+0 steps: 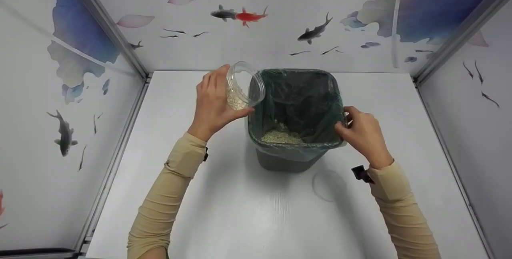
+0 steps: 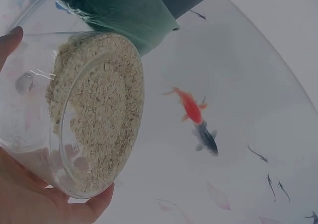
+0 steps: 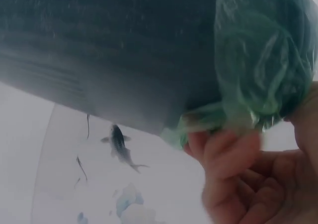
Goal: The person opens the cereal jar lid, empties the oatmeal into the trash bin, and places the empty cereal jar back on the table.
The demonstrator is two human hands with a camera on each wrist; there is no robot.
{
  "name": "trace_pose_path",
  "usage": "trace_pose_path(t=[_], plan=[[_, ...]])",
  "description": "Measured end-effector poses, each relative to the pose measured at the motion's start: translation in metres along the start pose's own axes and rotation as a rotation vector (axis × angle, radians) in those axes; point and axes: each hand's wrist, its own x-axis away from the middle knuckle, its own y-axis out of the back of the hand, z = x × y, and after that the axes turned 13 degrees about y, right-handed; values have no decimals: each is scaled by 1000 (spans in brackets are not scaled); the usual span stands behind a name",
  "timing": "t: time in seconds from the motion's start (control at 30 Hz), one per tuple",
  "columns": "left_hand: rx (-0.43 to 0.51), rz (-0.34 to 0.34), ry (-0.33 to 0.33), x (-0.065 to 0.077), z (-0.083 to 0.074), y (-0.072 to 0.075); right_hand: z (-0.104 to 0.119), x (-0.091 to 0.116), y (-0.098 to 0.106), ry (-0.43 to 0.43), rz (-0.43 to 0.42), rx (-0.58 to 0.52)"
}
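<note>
My left hand [image 1: 212, 105] grips a clear plastic jar [image 1: 259, 87] tipped on its side, its open mouth facing the left rim of a grey trash bin [image 1: 286, 163]. Pale beige flakes [image 2: 107, 114] lie in the jar, spread over its base in the left wrist view. A green translucent bag [image 1: 306, 85] lines the bin and folds over its rim. More flakes [image 1: 282, 136] sit in a heap at the bottom of the bag. With curled fingers, my right hand [image 1: 365, 133] holds the bin's right rim and the bag's folded edge [image 3: 258, 70].
A clear round lid [image 1: 329, 186] lies on the white table [image 1: 240, 215] in front of the bin, towards the right. Upright panels [image 1: 272, 47] printed with fish enclose the table at the back and both sides.
</note>
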Motion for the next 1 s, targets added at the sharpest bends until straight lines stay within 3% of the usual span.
trace_pose_path(t=[0.2, 0.3, 0.4, 0.67, 1.0], plan=[[-13, 24, -25, -6, -2, 1, -6, -15, 24, 2, 224, 73], [-20, 38, -32, -7, -3, 1, -9, -24, 31, 7, 257, 95], [-25, 41, -35, -7, -5, 0, -10, -29, 29, 32, 219, 133], [-34, 44, -56, -9, -9, -1, -15, -28, 7, 113, -34, 236], [-83, 52, -59, -7, -8, -1, -15, -23, -9, 83, -109, 210]])
